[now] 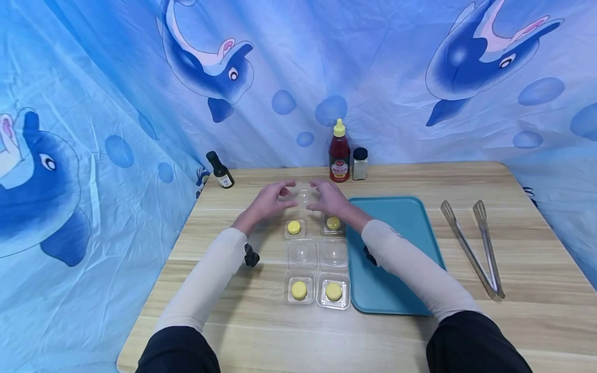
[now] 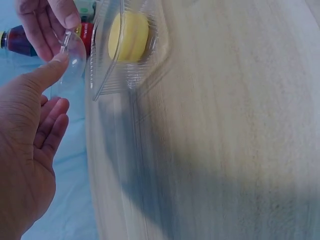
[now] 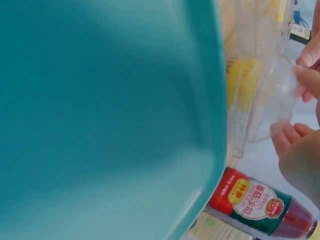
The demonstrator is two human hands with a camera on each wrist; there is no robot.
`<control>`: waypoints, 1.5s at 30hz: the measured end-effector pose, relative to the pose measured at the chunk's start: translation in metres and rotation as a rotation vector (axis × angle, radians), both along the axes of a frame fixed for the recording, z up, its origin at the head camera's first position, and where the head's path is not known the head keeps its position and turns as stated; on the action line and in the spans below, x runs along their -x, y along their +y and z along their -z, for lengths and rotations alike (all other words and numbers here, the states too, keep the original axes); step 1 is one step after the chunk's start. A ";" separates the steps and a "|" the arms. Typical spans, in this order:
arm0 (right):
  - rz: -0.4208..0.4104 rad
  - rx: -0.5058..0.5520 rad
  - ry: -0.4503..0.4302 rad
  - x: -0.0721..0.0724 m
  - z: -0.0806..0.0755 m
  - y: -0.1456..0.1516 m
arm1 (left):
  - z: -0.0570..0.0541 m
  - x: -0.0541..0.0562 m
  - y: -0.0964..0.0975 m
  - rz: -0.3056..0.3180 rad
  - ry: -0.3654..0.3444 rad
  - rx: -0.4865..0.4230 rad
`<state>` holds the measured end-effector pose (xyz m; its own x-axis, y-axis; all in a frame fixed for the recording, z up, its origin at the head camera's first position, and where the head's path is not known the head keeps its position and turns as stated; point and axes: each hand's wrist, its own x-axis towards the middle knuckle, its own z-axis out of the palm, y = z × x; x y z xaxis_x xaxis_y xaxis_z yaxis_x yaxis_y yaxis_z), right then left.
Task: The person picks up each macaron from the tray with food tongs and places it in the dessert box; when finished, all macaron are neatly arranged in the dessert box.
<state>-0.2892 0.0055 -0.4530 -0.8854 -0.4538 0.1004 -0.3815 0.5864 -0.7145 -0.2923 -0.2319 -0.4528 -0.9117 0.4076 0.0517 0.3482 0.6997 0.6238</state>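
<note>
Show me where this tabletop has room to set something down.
Bare tabletop lies left of the clear containers, partly under the left sleeve; on their near side; and right of the tongs. Crowded: the containers beside the blue tray, and the back, where the red bottle and jar stand close.

Snug white sleeves (image 1: 200, 285) cover both forearms, looser black sleeves (image 1: 475, 344) up top, hands (image 1: 272, 201) bare. Chunky black gadget (image 1: 251, 255) at each wrist, plus some tiny dark print (image 1: 395, 232) on the right forearm, can't read it.

The lid (image 1: 304, 194) looks glossy plastic, the tongs (image 1: 488, 248) shiny metal.
</note>
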 end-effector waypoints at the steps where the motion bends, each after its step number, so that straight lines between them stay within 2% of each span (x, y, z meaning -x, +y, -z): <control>1: -0.006 -0.002 0.006 0.000 -0.001 0.001 | 0.000 -0.001 0.000 0.004 0.003 -0.003; 8: -0.069 0.001 0.024 -0.003 -0.004 0.005 | -0.003 -0.003 -0.006 0.053 0.000 -0.049; 12: -0.104 0.057 0.004 -0.004 -0.005 0.008 | -0.005 -0.005 -0.008 0.056 0.033 -0.033; 14: -0.104 0.114 -0.048 -0.006 -0.006 0.010 | -0.006 -0.006 -0.009 0.049 0.048 -0.027; 17: -0.056 0.237 -0.166 -0.007 -0.008 0.011 | -0.008 -0.008 -0.010 0.037 0.075 -0.029; 23: 0.126 0.520 -0.417 -0.010 -0.014 0.008 | -0.010 -0.010 -0.011 0.031 0.153 -0.043; 27: 0.202 0.639 -0.498 -0.011 -0.016 0.004 | -0.010 -0.011 -0.011 0.031 0.179 -0.056; 29: 0.226 0.660 -0.492 -0.012 -0.016 0.002 | -0.011 -0.012 -0.011 0.029 0.177 -0.078; 33: 0.233 0.652 -0.404 -0.011 -0.014 0.000 | -0.010 -0.014 -0.009 0.002 0.158 -0.172; 39: 0.232 0.583 -0.255 -0.014 -0.015 0.000 | -0.008 -0.017 -0.005 -0.086 0.113 -0.354; 42: 0.202 0.564 -0.268 -0.015 -0.016 0.002 | -0.008 -0.018 -0.003 -0.147 0.132 -0.358; 45: 0.136 0.557 -0.354 -0.017 -0.018 0.005 | -0.008 -0.020 -0.001 -0.185 0.175 -0.339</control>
